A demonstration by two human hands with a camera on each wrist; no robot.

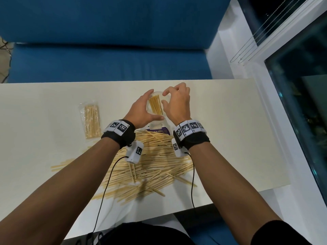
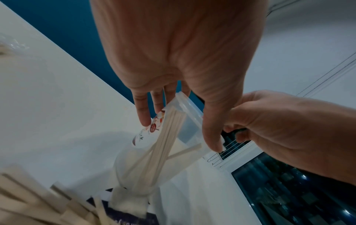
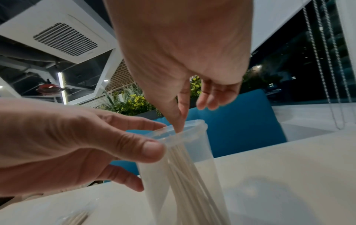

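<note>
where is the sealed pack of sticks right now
In the head view the sealed pack lies flat on the table, left of the left hand and beyond the loose stick pile.

Even overhead room light, night-dark glass alongside.
Head view: the table (image 1: pixel 230 121) is bright, soft wrist shadows fall on the loose sticks (image 1: pixel 159 161) toward 6 o'clock, straight edges bow near the rim, and the window (image 1: pixel 300 103) at 3 o'clock is dark. Both wrist views are cooler and pale: the left hand (image 2: pixel 183 53) and right hand (image 3: pixel 183 53) loom soft at 12 o'clock, the clear container (image 3: pixel 192 152) looks milky, the loose sticks at 7 o'clock of the left view smear, and a strip light (image 3: pixel 61 85) glares at 9 o'clock of the right.
</note>
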